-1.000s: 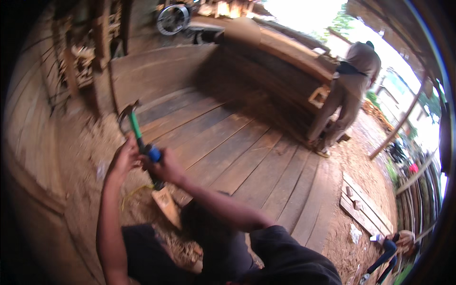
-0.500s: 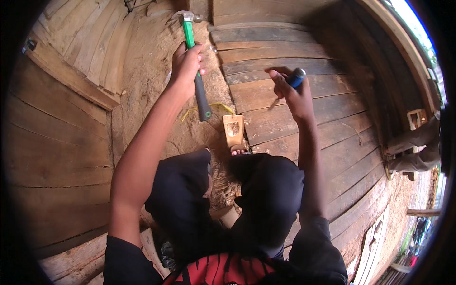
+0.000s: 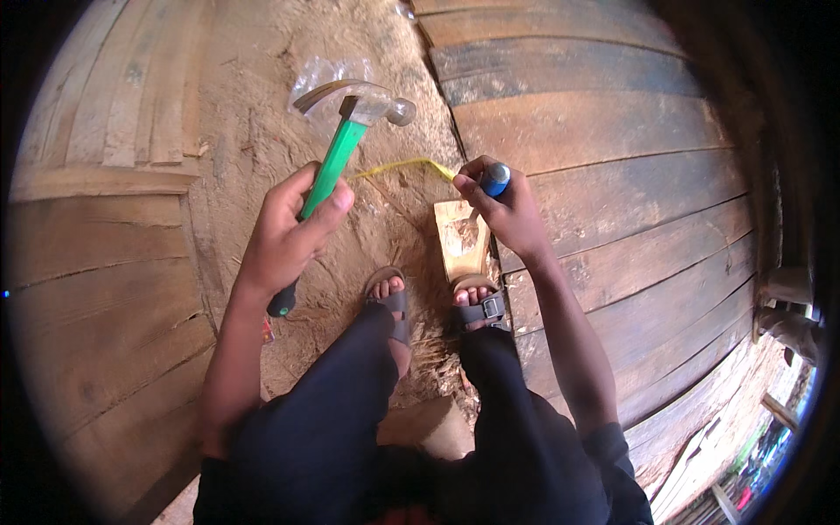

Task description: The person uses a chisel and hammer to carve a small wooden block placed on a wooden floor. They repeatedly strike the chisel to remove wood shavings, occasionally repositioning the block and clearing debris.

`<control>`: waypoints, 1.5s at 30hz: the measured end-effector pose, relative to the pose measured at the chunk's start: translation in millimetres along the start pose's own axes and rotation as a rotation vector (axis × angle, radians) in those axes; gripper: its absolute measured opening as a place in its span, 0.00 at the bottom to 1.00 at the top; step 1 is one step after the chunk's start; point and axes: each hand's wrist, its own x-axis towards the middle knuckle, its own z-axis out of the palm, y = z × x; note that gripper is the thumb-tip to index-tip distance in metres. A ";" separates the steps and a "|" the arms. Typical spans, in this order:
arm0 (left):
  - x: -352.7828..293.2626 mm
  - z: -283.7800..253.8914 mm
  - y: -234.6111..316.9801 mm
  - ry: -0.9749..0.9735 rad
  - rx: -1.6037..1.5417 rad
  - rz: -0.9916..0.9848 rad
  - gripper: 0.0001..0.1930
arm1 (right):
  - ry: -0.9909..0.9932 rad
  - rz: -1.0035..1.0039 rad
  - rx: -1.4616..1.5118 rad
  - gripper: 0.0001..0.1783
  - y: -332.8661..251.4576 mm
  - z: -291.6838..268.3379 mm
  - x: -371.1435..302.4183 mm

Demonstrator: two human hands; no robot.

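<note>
While the left hand (image 3: 293, 232) has its fingers wrapped round the hammer (image 3: 332, 168) (green shaft, dark butt, curved metal claw, round face), the right hand (image 3: 510, 214) clasps the chisel (image 3: 496, 180), blue with a dull metal cap. Blade mostly hidden; contact with block (image 3: 461, 238) cannot be told. Block: pale wood, rough-chipped hollow, lying at edge of scuffed planks (image 3: 604, 131), before the right sandal (image 3: 481, 310). Ground (image 3: 254, 114): brown, crumbly.
</note>
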 end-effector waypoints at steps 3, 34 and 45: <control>4.6 8.0 -33.4 -0.048 -0.119 -0.041 0.13 | 0.012 0.060 0.168 0.06 42.3 7.0 -10.6; -50.9 34.6 -125.7 -0.055 -0.118 -0.053 0.18 | -0.131 -0.462 -0.420 0.17 101.9 84.5 -68.0; -55.5 34.3 -118.9 -0.014 -0.335 0.127 0.18 | -0.158 -0.435 -0.292 0.25 87.3 92.6 -51.8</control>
